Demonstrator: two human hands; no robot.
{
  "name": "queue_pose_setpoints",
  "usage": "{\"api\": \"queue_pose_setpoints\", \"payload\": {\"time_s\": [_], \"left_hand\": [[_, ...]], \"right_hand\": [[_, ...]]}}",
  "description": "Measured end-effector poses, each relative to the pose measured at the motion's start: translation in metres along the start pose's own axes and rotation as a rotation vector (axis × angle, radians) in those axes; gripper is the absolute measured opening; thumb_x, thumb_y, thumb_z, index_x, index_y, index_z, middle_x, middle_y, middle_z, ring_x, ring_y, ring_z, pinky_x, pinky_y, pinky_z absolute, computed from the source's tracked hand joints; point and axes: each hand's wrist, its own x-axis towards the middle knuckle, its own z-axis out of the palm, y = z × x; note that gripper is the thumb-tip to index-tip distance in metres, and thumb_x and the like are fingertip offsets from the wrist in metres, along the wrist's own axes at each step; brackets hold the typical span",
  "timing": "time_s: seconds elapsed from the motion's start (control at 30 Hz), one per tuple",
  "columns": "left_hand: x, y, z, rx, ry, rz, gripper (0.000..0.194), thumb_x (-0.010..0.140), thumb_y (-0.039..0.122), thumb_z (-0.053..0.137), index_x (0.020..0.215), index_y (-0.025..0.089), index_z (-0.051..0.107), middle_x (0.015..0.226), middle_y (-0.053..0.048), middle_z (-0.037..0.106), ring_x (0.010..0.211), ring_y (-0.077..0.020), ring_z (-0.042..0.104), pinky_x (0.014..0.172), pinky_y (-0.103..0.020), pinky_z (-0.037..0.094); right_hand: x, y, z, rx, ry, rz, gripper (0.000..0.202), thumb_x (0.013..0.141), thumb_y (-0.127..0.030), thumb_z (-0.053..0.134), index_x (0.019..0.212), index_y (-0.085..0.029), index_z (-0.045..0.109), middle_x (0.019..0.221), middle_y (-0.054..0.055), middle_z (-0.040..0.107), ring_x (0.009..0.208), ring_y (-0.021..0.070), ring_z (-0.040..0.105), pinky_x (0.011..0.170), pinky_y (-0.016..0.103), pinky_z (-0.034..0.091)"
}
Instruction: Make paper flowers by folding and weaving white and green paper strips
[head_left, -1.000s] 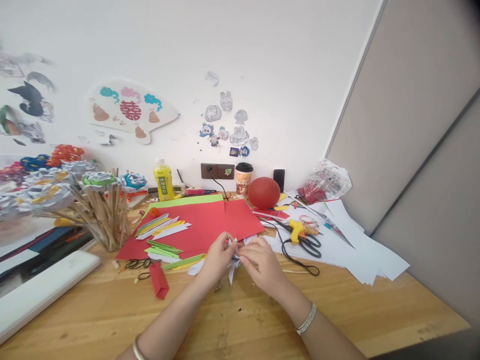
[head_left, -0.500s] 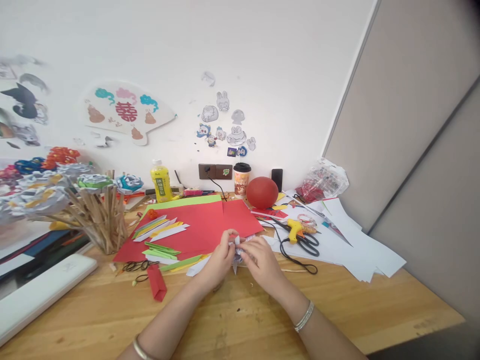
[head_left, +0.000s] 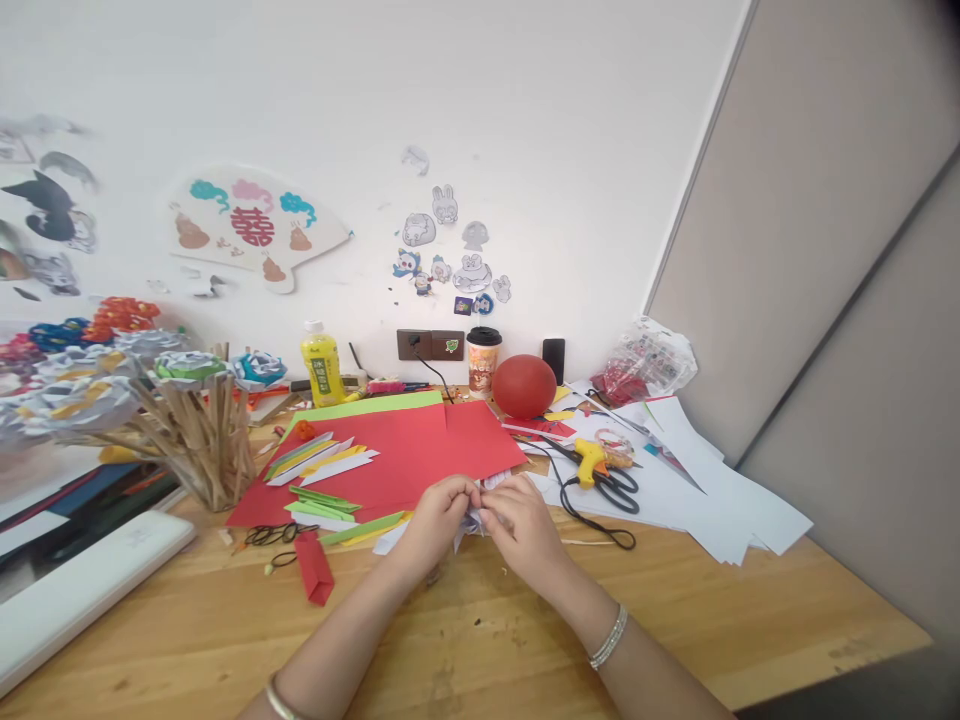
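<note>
My left hand (head_left: 448,508) and my right hand (head_left: 519,512) meet at the middle of the table, both closed on a piece of folded white paper (head_left: 471,522). Fingers cover most of the paper; only pale pointed bits stick out below and between them. Just beyond my hands lies red paper (head_left: 397,455). On it rest folded strips in white and yellow (head_left: 330,458) and green strips (head_left: 322,502). Left of my left forearm sits a folded red paper piece (head_left: 313,568).
To the right are a yellow glue gun (head_left: 592,463), black-handled scissors (head_left: 619,492) and white sheets (head_left: 720,500). Behind stand a red balloon (head_left: 524,386), a lidded cup (head_left: 484,362) and a yellow bottle (head_left: 322,365). Paper flowers on sticks (head_left: 210,440) and a white case (head_left: 90,595) are left.
My left fingers have curled in and come lower over the paper, hiding the white tip that stood up between my hands. My right hand has barely shifted.
</note>
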Motion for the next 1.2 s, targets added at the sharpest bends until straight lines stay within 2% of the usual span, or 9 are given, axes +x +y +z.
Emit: {"api": "queue_pose_setpoints", "payload": {"time_s": [0.2, 0.4, 0.6, 0.9, 1.07, 1.2], "left_hand": [[0.001, 0.0018, 0.001, -0.119, -0.02, -0.076, 0.017, 0.069, 0.021, 0.041, 0.069, 0.016, 0.057, 0.076, -0.003, 0.064, 0.069, -0.0151, 0.057, 0.063, -0.024, 0.044], [0.0021, -0.0004, 0.0007, -0.134, 0.034, -0.078, 0.019, 0.069, 0.023, 0.044, 0.069, 0.017, 0.062, 0.079, -0.004, 0.067, 0.075, -0.0168, 0.06, 0.071, -0.028, 0.046], [0.0046, 0.0003, -0.0012, -0.167, 0.03, -0.112, 0.025, 0.069, 0.022, 0.048, 0.083, 0.016, 0.068, 0.088, -0.005, 0.07, 0.08, -0.0179, 0.062, 0.075, -0.029, 0.047], [0.0029, 0.0002, 0.0008, -0.145, 0.091, -0.1, 0.027, 0.069, 0.019, 0.047, 0.085, 0.016, 0.068, 0.091, -0.005, 0.07, 0.08, -0.0183, 0.063, 0.073, -0.029, 0.049], [0.0013, 0.0078, 0.0007, -0.071, 0.104, -0.06, 0.027, 0.071, 0.019, 0.047, 0.086, 0.018, 0.069, 0.09, -0.003, 0.07, 0.082, -0.0182, 0.063, 0.078, -0.03, 0.048], [0.0018, 0.0064, 0.0009, -0.081, 0.119, -0.078, 0.027, 0.071, 0.019, 0.047, 0.087, 0.017, 0.068, 0.092, -0.004, 0.07, 0.083, -0.0182, 0.063, 0.079, -0.03, 0.048]], "right_hand": [[0.0003, 0.0042, 0.0011, 0.048, 0.044, 0.02, 0.019, 0.083, -0.019, 0.048, 0.092, -0.02, 0.064, 0.087, 0.004, 0.066, 0.085, 0.0192, 0.05, 0.076, 0.034, 0.04], [0.0007, 0.0046, 0.0001, 0.043, 0.056, 0.002, 0.019, 0.083, -0.019, 0.047, 0.092, -0.021, 0.064, 0.086, 0.004, 0.066, 0.085, 0.0192, 0.051, 0.075, 0.034, 0.042], [0.0016, 0.0032, -0.0016, 0.042, 0.075, -0.031, 0.021, 0.084, -0.018, 0.046, 0.093, -0.021, 0.064, 0.088, 0.005, 0.066, 0.088, 0.0201, 0.05, 0.076, 0.036, 0.042], [-0.0047, -0.0019, -0.002, -0.174, 0.012, -0.188, 0.027, 0.083, -0.014, 0.043, 0.105, -0.018, 0.058, 0.098, 0.007, 0.064, 0.092, 0.022, 0.047, 0.091, 0.046, 0.031], [-0.0043, -0.001, 0.0001, -0.167, 0.085, -0.066, 0.027, 0.084, -0.019, 0.041, 0.105, -0.015, 0.059, 0.09, 0.009, 0.064, 0.088, 0.0229, 0.048, 0.081, 0.042, 0.039], [-0.0039, -0.0029, 0.0011, -0.164, 0.077, -0.068, 0.027, 0.084, -0.019, 0.042, 0.104, -0.016, 0.059, 0.094, 0.009, 0.064, 0.09, 0.0228, 0.048, 0.081, 0.042, 0.039]]}}
